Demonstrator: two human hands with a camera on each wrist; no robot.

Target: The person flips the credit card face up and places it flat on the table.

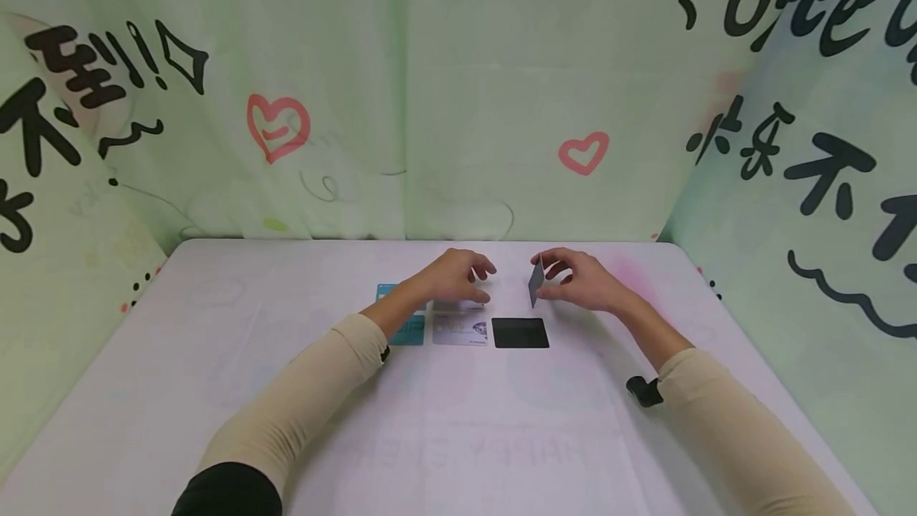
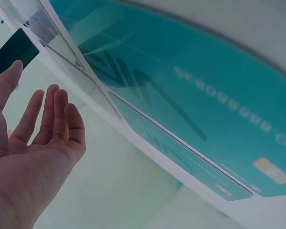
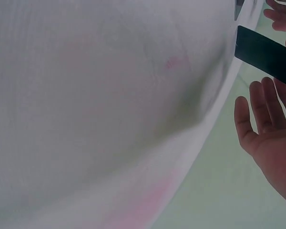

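My right hand (image 1: 580, 281) pinches a dark card (image 1: 536, 285) by its edges, between thumb and fingers, and holds it upright over the table. In the right wrist view the dark card (image 3: 262, 55) shows above the fingers of that hand (image 3: 274, 136). My left hand (image 1: 458, 275) hovers to its left with fingers loosely bent and nothing between them. Below lie a black card (image 1: 520, 333), a pale printed card (image 1: 460, 331) and a teal card (image 1: 408, 331), side by side. Behind them are another teal card (image 1: 387, 290) and a pale card (image 1: 458, 306), partly hidden by my left hand and forearm.
A white cloth with faint pink marks covers the table (image 1: 501, 452). Pale green curtains (image 1: 473, 102) with black lettering and red hearts hang behind and at both sides. A black strap piece (image 1: 645, 391) hangs at the right sleeve (image 1: 731, 428).
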